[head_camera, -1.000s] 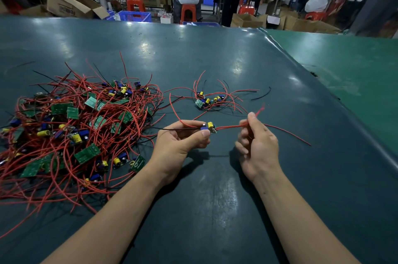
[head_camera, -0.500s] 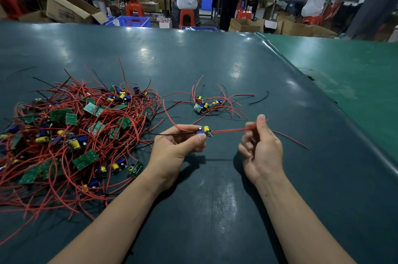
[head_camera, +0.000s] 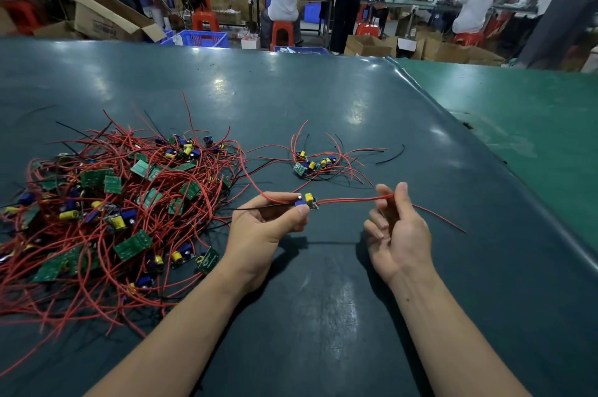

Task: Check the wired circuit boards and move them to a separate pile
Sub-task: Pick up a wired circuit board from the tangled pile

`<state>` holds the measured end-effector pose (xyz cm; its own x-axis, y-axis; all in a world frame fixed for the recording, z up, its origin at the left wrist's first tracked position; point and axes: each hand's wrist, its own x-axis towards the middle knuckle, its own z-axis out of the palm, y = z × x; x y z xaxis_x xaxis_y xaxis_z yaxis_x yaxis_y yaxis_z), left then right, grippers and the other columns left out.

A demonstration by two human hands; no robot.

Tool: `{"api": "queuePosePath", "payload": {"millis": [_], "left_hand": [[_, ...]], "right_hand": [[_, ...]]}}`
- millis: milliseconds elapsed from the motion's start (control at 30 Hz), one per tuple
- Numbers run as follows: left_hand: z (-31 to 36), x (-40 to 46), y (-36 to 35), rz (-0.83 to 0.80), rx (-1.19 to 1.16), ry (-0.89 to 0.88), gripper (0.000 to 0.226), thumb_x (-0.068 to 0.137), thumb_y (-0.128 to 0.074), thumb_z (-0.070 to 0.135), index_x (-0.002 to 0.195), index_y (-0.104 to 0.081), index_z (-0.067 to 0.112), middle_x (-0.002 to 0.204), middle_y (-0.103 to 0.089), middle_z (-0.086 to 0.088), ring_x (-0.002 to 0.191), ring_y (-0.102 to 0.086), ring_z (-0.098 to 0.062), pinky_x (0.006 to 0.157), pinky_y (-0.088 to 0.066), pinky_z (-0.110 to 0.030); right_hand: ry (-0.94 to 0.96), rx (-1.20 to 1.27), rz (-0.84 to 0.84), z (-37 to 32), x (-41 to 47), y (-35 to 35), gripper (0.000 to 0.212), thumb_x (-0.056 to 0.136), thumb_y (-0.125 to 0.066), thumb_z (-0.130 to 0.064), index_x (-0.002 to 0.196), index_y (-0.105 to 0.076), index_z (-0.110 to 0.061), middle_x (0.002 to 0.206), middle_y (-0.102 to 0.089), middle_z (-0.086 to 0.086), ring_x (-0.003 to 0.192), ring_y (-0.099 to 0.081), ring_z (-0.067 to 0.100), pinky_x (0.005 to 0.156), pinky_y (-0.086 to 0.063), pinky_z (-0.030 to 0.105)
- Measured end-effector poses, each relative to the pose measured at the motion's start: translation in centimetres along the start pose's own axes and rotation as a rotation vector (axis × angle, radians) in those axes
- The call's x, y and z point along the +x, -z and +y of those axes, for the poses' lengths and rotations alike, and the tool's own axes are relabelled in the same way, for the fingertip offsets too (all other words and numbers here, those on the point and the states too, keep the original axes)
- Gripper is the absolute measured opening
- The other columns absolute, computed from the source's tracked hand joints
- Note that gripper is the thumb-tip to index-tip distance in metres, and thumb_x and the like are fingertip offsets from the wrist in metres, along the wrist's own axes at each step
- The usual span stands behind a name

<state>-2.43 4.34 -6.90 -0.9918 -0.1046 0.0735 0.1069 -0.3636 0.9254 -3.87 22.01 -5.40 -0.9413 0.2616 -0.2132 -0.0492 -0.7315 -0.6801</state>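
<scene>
While the left hand [head_camera: 268,228] pinches the board [head_camera: 307,201], the right hand [head_camera: 396,228] grips its red wire [head_camera: 351,201]; tug gently, eyes on the solder joint.

Left hand [head_camera: 268,228]: bare, no glove, ring or watch | Right hand [head_camera: 399,235]: bare, short nails | Forearms: bare to frame edge at 6 o'clock, no sleeve in view

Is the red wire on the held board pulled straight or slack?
Nearly straight: the red wire runs from the board in the left hand to the right hand, barely sagging.
</scene>
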Motion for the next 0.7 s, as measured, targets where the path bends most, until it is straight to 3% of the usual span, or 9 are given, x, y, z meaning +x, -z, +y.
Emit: {"api": "queuePosePath", "payload": {"millis": [133, 267, 333, 400, 467, 533, 567, 633, 700], "left_hand": [[0.0, -0.2, -0.2, 0.035, -0.014, -0.027, 0.021, 0.067, -0.077, 0.002, 0.087, -0.071, 0.005, 0.073, -0.073, -0.007, 0.063, -0.065, -0.016, 0.064, -0.055, -0.023], [0.6, 0.6, 0.4, 0.133, -0.097, -0.047, 0.015, 0.074, -0.072, -0.003, 0.088, -0.069, 0.003, 0.072, -0.072, -0.004, 0.061, -0.066, -0.014, 0.062, -0.055, -0.022], [0.6, 0.6, 0.4, 0.127, -0.076, -0.078, 0.019, 0.070, -0.075, 0.001, 0.089, -0.069, 0.004, 0.073, -0.072, -0.004, 0.062, -0.066, -0.014, 0.063, -0.055, -0.022], [0.4, 0.1, 0.2, 0.126, 0.055, -0.190, 0.021, 0.071, -0.078, -0.001, 0.088, -0.070, 0.008, 0.079, -0.074, -0.003, 0.069, -0.068, -0.012, 0.069, -0.055, -0.022], [0.3, -0.2, 0.2, 0.148, 0.334, -0.434, 0.021, 0.075, -0.081, 0.002, 0.088, -0.068, 0.013, 0.096, -0.071, -0.006, 0.088, -0.069, -0.014, 0.079, -0.054, -0.028], [0.5, -0.2, 0.5, 0.137, 0.560, -0.696, 0.019, 0.079, -0.078, 0.008, 0.091, -0.063, 0.011, 0.115, -0.064, -0.010, 0.111, -0.062, -0.018, 0.091, -0.051, -0.036], [0.6, -0.3, 0.6, 0.120, 0.584, -0.773, 0.019, 0.080, -0.076, 0.007, 0.092, -0.062, 0.007, 0.121, -0.063, -0.011, 0.118, -0.060, -0.019, 0.095, -0.050, -0.039], [0.6, -0.7, 0.5, 0.053, 0.604, -0.865, 0.020, 0.081, -0.076, 0.004, 0.095, -0.062, 0.001, 0.120, -0.065, -0.012, 0.114, -0.064, -0.019, 0.093, -0.052, -0.042], [0.7, -1.1, 0.4, 0.003, 0.709, -0.919, 0.022, 0.082, -0.076, 0.006, 0.101, -0.067, -0.001, 0.113, -0.068, -0.010, 0.102, -0.067, -0.020, 0.087, -0.055, -0.042]], "right_hand": [[0.090, -0.024, 0.046, 0.2, 0.2, 0.1, 0.022, 0.098, -0.057, -0.022, 0.084, -0.065, -0.006, 0.058, -0.056, -0.005, 0.037, -0.034, 0.004, 0.034, -0.026, 0.015], [0.082, 0.056, 0.063, -1.0, 0.7, 0.6, 0.028, 0.100, -0.053, -0.027, 0.077, -0.056, -0.012, 0.054, -0.047, -0.005, 0.038, -0.035, 0.005, 0.034, -0.027, 0.016], [0.131, -0.023, 0.067, -1.2, 0.8, 0.6, 0.030, 0.101, -0.052, -0.027, 0.075, -0.055, -0.013, 0.052, -0.048, -0.005, 0.038, -0.037, 0.005, 0.035, -0.029, 0.016], [0.352, -0.224, 0.127, -0.5, 0.5, 0.3, 0.031, 0.101, -0.053, -0.030, 0.073, -0.056, -0.015, 0.052, -0.049, -0.007, 0.040, -0.039, 0.008, 0.038, -0.030, 0.019], [0.746, -0.519, 0.193, 0.4, -0.2, 0.1, 0.024, 0.098, -0.054, -0.035, 0.078, -0.057, -0.024, 0.058, -0.052, -0.013, 0.049, -0.045, 0.005, 0.047, -0.038, 0.022], [1.032, -0.774, 0.012, 1.4, -1.2, 0.1, 0.004, 0.095, -0.059, -0.033, 0.092, -0.062, -0.030, 0.073, -0.058, -0.017, 0.064, -0.053, 0.000, 0.057, -0.042, 0.017], [1.067, -0.872, -0.141, 2.1, -1.7, 0.0, 0.009, 0.093, -0.063, -0.027, 0.102, -0.065, -0.028, 0.081, -0.058, -0.015, 0.069, -0.056, 0.003, 0.058, -0.044, 0.017], [1.063, -0.998, -0.439, 3.3, -2.2, -0.1, 0.030, 0.090, -0.066, -0.012, 0.121, -0.065, -0.013, 0.096, -0.058, -0.002, 0.075, -0.060, 0.014, 0.061, -0.049, 0.020], [1.050, -1.033, -0.594, 3.7, -2.5, -0.4, 0.041, 0.089, -0.064, -0.003, 0.130, -0.060, -0.003, 0.106, -0.059, 0.006, 0.082, -0.062, 0.017, 0.067, -0.052, 0.022]]}}
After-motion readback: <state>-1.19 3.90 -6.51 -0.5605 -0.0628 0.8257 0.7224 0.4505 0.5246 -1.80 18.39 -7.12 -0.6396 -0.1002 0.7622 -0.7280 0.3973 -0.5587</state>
